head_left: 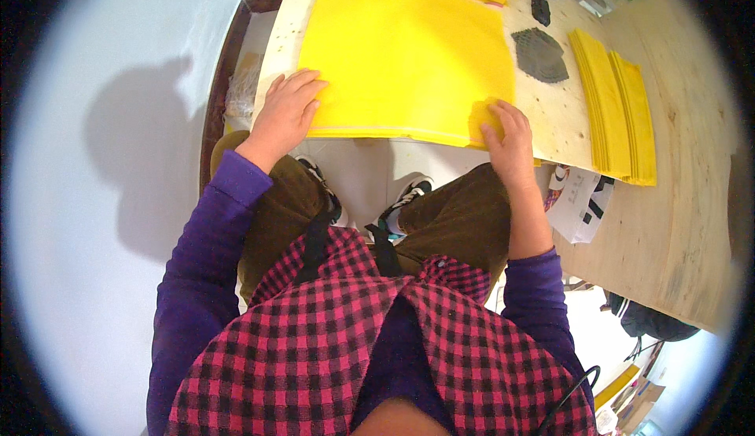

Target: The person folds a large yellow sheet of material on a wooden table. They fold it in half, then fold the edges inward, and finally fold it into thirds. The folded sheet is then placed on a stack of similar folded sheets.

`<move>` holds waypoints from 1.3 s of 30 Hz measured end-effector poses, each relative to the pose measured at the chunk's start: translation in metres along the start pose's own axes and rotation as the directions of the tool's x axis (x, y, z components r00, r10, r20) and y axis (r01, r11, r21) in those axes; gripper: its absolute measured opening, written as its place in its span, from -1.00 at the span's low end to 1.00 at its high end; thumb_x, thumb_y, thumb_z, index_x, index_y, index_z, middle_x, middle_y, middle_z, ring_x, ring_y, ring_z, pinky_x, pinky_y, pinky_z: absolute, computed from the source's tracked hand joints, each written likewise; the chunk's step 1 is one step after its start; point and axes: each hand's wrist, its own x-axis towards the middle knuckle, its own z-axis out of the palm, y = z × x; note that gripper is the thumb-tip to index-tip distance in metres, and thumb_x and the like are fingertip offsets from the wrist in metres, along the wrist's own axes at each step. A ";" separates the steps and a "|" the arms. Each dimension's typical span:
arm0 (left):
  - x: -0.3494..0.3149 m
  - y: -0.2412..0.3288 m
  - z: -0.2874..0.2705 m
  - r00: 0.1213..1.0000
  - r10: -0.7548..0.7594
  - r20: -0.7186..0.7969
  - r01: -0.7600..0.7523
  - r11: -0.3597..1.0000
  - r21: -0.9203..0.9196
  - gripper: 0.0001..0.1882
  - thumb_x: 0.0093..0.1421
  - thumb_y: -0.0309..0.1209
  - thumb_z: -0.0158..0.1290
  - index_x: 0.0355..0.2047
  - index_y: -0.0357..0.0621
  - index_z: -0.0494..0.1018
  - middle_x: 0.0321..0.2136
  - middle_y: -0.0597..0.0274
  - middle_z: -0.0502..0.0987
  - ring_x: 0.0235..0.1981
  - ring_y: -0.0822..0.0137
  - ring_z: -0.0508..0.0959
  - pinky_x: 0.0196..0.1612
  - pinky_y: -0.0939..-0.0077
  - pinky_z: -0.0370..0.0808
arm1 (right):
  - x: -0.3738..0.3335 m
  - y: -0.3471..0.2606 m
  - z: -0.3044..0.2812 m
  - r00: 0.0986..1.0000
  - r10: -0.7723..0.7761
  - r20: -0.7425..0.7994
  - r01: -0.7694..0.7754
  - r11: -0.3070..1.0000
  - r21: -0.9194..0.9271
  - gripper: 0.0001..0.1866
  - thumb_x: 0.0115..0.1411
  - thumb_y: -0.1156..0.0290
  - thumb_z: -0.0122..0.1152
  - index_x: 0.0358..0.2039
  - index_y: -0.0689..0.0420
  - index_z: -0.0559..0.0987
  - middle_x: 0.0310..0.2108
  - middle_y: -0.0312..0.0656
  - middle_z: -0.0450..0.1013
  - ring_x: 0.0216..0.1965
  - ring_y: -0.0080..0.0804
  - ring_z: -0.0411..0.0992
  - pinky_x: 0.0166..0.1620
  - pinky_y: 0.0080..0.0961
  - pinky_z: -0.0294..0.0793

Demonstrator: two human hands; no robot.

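Yellow cloth flat at the near edge of the wooden table; left hand open, laid on its left edge, gripping nothing; right hand half-curled at its near right corner, can't tell if pinched; folded yellow stacks farther right, grey mesh piece between

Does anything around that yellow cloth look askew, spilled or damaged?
One small thing: the yellow cloth shows a darker patch at its near right corner, by the right hand; it could be a turned-over flap or a shadow, I can't tell which. Otherwise, no spill or damage stands out.
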 end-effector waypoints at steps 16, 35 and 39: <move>-0.001 0.002 0.001 0.998 0.031 -0.050 -0.028 0.998 0.059 -0.73 0.16 -0.46 0.02 -0.10 -0.11 0.45 0.00 0.13 0.43 0.14 0.13 0.33 0.27 0.08 0.11 | -0.004 0.001 -0.005 0.999 0.037 0.024 -0.037 0.999 0.016 -0.64 0.03 0.42 0.26 -0.12 0.21 0.53 -0.01 0.01 0.41 0.07 -0.01 0.31 0.16 -0.22 0.27; 0.019 0.025 -0.036 0.996 0.079 -0.039 -0.077 0.996 0.045 -0.55 0.09 -0.38 0.13 0.03 -0.11 0.40 0.04 0.04 0.41 0.11 0.02 0.35 0.18 0.15 0.24 | 0.034 -0.027 -0.035 0.998 0.006 0.058 -0.014 0.990 0.139 -0.48 -0.05 0.40 0.37 -0.02 0.12 0.48 0.09 -0.01 0.34 0.15 -0.03 0.27 0.20 -0.25 0.25; -0.006 0.040 -0.019 0.978 0.130 0.161 -0.157 0.973 0.168 -0.23 -0.03 -0.30 0.23 0.23 0.01 0.21 0.23 0.13 0.21 0.26 0.09 0.19 0.29 0.06 0.07 | 0.007 -0.039 -0.027 0.974 -0.125 0.191 0.123 0.992 0.022 -0.17 -0.18 0.37 0.46 0.17 0.05 0.32 0.25 -0.05 0.15 0.25 -0.06 0.15 0.27 -0.23 0.15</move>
